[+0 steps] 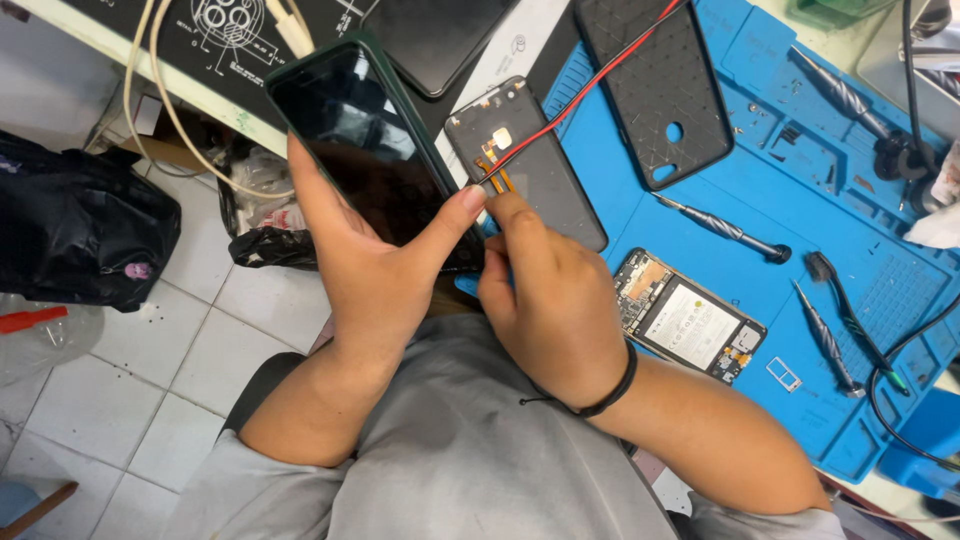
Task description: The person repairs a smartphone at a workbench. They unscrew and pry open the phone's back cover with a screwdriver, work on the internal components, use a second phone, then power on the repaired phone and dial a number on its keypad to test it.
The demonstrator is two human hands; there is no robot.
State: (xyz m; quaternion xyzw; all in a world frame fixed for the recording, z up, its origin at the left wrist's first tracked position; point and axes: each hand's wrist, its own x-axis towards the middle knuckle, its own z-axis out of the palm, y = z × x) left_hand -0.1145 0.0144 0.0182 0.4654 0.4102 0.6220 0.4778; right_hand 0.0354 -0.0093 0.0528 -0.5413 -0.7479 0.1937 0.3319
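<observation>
My left hand (365,275) grips a dark green phone (365,140) with a black screen, holding it tilted up off the bench with the thumb pressed along its right edge. My right hand (550,300), a black band on its wrist, pinches a small blue pick (467,286) against the phone's lower corner. Both hands meet at that corner, just over the front edge of the blue work mat (800,200).
On the mat lie a phone back cover (545,175) crossed by red and black wires, a black case (655,85), an opened phone showing its battery (690,322), screwdrivers (725,228), a brush (845,300). A black bag (80,235) sits on the tiled floor.
</observation>
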